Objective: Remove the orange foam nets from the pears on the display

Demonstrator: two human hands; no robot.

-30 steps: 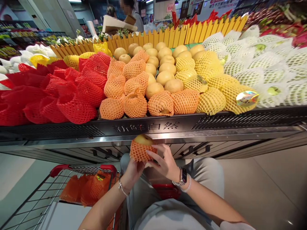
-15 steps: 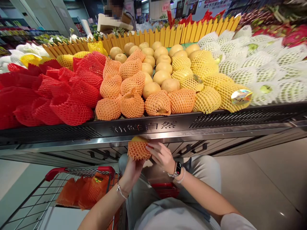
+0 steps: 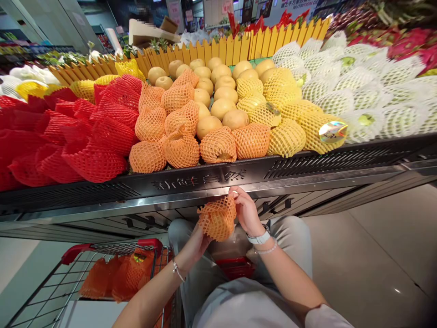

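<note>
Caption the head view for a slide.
Left hand holds a fruit in orange netting, right hand at the netting's edge, beside a fruit display.

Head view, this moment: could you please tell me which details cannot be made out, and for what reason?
In the head view:
Left hand: some of its fingers are hidden behind the netted fruit.
Fruit skin: largely covered by orange mesh; the far side is turned away.
Right hand: its exact grip at the mesh is unclear, too small.
Shopping cart: cut off by the bottom edge.
Pink signs: small writing, too blurred to read.
</note>
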